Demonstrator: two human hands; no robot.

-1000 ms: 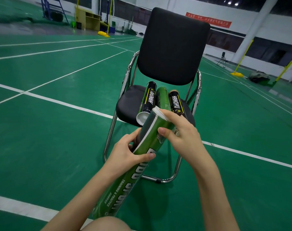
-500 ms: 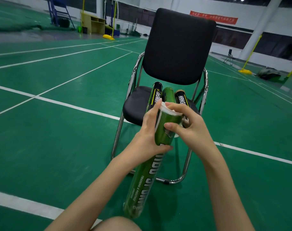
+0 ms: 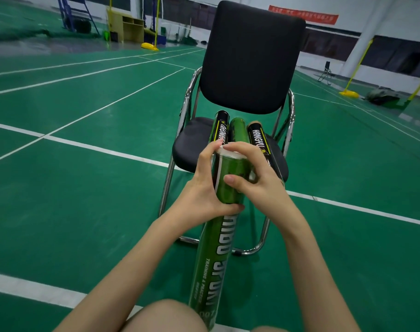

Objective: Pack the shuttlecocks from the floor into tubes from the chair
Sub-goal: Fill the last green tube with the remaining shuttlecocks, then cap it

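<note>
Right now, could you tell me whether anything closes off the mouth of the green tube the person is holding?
Yes: a white cap sits on top of the green tube; the right hand grips its rim, the left hand holds the tube.

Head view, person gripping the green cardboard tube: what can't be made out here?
- Green cardboard tube: contents hidden by its wall and white cap.
- Tube's bottom end: hidden behind the knee.
- Three tubes on the black chair: near ends hidden behind left hand and right hand.
- Shuttlecocks: none in view.
</note>
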